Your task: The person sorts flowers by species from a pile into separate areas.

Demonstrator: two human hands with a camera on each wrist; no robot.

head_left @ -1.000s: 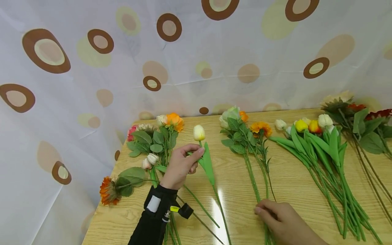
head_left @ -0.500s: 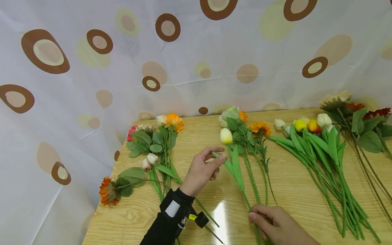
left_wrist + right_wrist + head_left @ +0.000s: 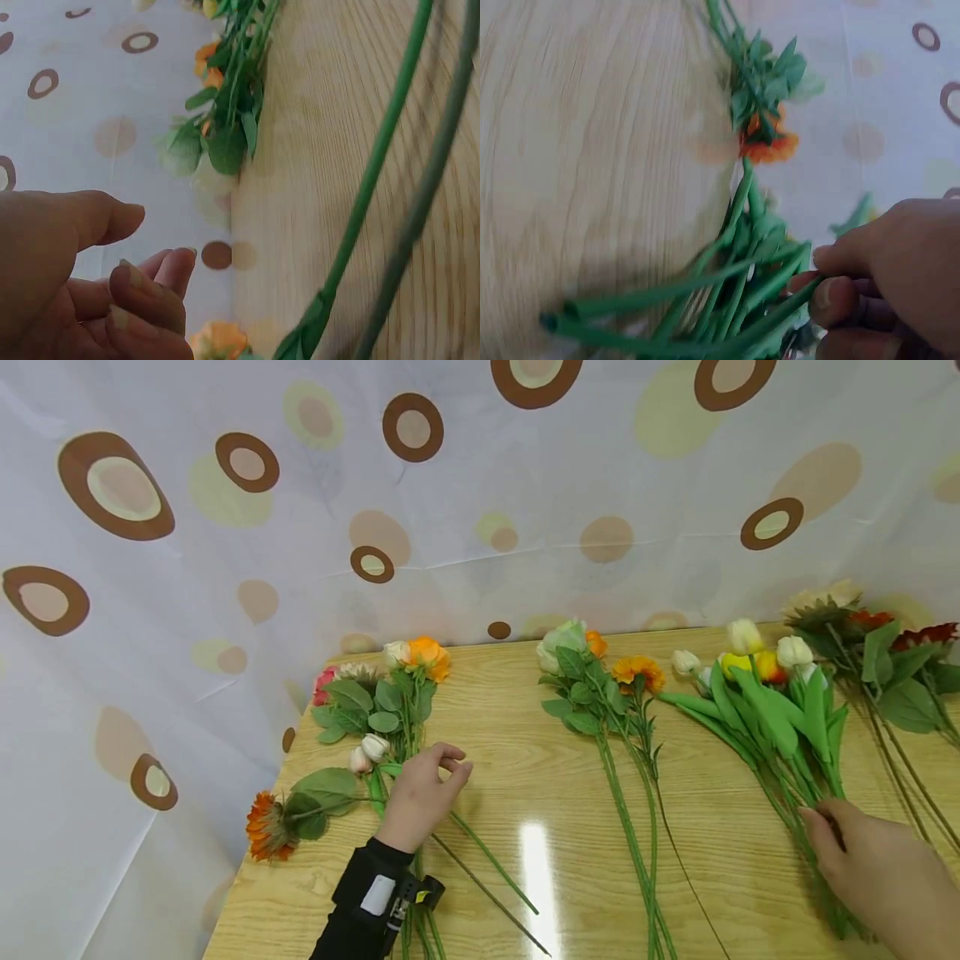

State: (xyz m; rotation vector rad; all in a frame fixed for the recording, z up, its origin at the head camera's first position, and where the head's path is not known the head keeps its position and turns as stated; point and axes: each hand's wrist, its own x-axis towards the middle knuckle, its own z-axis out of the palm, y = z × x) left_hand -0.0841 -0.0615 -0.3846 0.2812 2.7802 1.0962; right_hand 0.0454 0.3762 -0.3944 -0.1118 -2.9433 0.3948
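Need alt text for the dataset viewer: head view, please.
A person's right hand grips the stems of a tulip bunch on a wooden table, while the left hand rests on a mixed flower bunch. A spotted curtain hangs behind.

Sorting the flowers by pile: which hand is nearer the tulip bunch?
Right. The right hand grips the stems of the tulip bunch; the left hand is far off, at the rose pile on the table's left.
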